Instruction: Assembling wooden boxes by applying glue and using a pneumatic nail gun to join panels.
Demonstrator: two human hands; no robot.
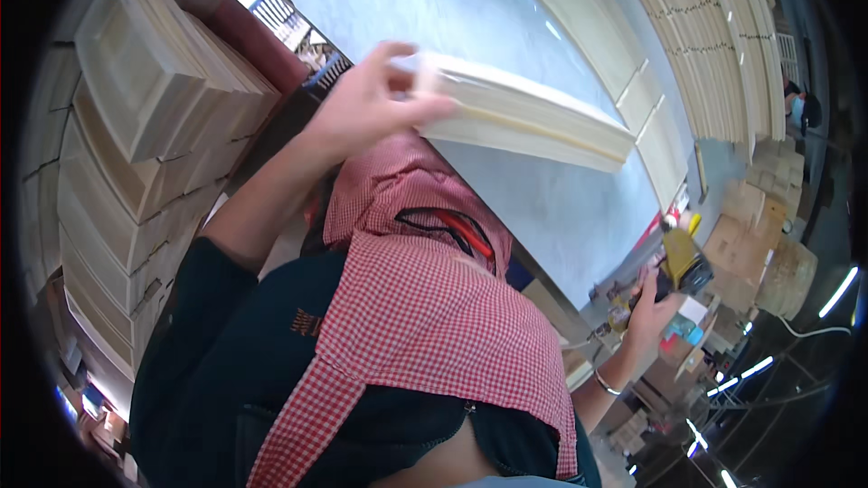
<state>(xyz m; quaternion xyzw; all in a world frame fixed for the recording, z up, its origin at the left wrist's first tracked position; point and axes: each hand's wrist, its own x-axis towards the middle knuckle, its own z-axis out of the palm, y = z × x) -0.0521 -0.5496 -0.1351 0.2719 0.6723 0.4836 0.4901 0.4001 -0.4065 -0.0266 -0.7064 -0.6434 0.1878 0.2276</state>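
My left hand point(371, 107) is closed around the left end of a long pale wooden piece point(533, 119), which looks like a narrow frame or stacked boards standing on edge. Motion blurs the hand and that near end. The wooden piece is over the light grey-blue tabletop point(542, 217). Away to the right, beside the table's edge, my right hand point(644, 309) wraps round the handle of a yellow and black power tool point(684, 262). Its exact kind is hard to make out.
Pale wooden panels point(624, 59) lie along the table's far side, with a tall stack of boards point(710, 36) behind. Wooden frames point(145, 81) are piled at my left. Cardboard boxes point(737, 235) stand at the right. A blue plastic crate point(327, 77) shows beyond my left hand.
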